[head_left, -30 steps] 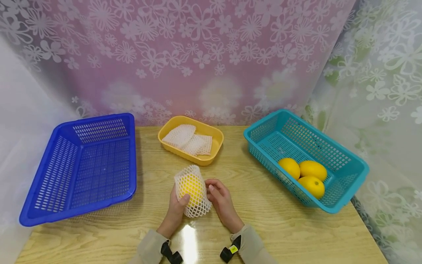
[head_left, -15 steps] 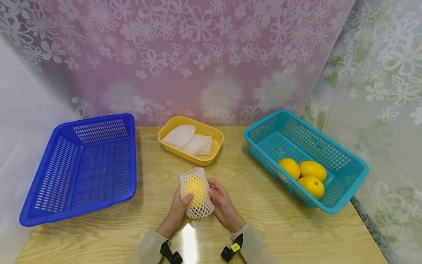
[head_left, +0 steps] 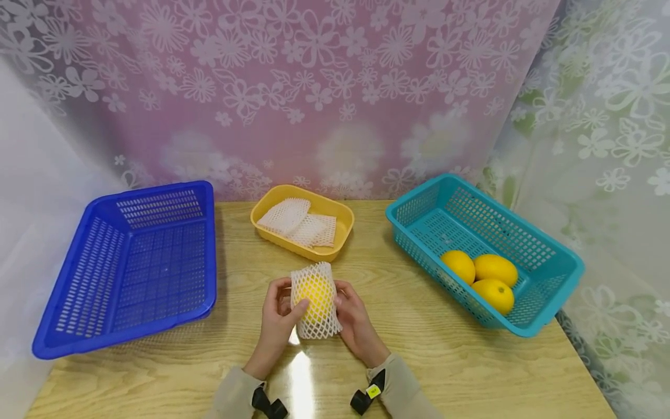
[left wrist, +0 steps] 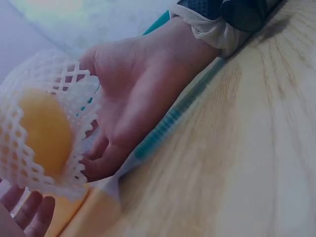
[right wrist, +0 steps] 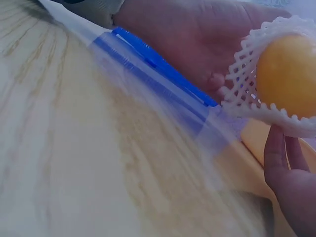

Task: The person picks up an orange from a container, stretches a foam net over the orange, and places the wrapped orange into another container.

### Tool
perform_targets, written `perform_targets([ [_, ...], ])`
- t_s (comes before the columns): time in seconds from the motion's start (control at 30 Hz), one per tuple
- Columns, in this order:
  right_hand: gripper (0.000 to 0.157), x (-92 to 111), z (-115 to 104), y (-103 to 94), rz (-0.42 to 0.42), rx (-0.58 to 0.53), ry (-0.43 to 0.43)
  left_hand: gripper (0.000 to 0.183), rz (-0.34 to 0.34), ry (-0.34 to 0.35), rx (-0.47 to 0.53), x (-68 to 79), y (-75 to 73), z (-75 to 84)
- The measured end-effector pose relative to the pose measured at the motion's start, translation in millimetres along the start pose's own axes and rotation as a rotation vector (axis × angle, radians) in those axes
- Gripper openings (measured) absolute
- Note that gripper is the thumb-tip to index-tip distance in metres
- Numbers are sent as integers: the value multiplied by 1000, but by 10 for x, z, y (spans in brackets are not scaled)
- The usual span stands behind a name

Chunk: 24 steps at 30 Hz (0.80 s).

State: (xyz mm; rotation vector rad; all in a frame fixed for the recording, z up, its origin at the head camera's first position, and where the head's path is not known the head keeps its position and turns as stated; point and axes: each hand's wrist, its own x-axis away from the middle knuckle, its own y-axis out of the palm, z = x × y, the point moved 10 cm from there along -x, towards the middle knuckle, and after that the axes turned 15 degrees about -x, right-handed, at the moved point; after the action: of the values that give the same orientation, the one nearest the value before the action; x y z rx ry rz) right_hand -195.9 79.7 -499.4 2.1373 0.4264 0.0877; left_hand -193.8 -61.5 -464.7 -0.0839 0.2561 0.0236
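You are holding a yellow fruit (right wrist: 289, 74) inside a white net (head_left: 316, 308), and it is resting between your two hands, raised off the table (head_left: 371, 250). Your left hand (head_left: 274, 320) is gripping one side, its thumb pressing on the front of the mesh; your right hand (head_left: 358, 323) is gripping the opposite side, some of its fingers hiding behind the net. The fruit is showing bright yellow through the diamond-shaped openings, rounded and slightly elongated; in the wrist views its bare skin is looking smooth and more orange at the net's open end. That end is facing back toward your wrists, its scalloped rim reaching past the fruit, while the far end is also extending beyond it. Beyond your hands, a yellow tray (head_left: 344, 224) is holding flat white nets (head_left: 285, 216). To the left of your hands a blue basket (head_left: 162, 267) is standing, and to their right a teal basket (head_left: 439, 230) is holding three yellow fruits (head_left: 496, 270), lying close together.
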Motion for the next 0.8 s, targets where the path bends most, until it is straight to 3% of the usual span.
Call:
perform_targets([
  [0.13, 28, -12, -71, -10, 44, 47, -30, 39, -45, -68, -62, 9, 12, 148],
  [0.3, 33, -30, -157, 12, 152, 157, -20, 37, -142, -202, -92, 22, 30, 71],
  [0.5, 39, -49, -251, 242, 209, 347, 1, 50, -205, -230, -93, -3, 44, 273],
  [0.63, 41, -82, -292, 451, 211, 442, 9, 60, -216, -295, -72, -5, 17, 353],
  [0.8, 40, -157, -371, 690, 180, 606, -10, 59, -188, -374, -22, -17, -74, 376],
])
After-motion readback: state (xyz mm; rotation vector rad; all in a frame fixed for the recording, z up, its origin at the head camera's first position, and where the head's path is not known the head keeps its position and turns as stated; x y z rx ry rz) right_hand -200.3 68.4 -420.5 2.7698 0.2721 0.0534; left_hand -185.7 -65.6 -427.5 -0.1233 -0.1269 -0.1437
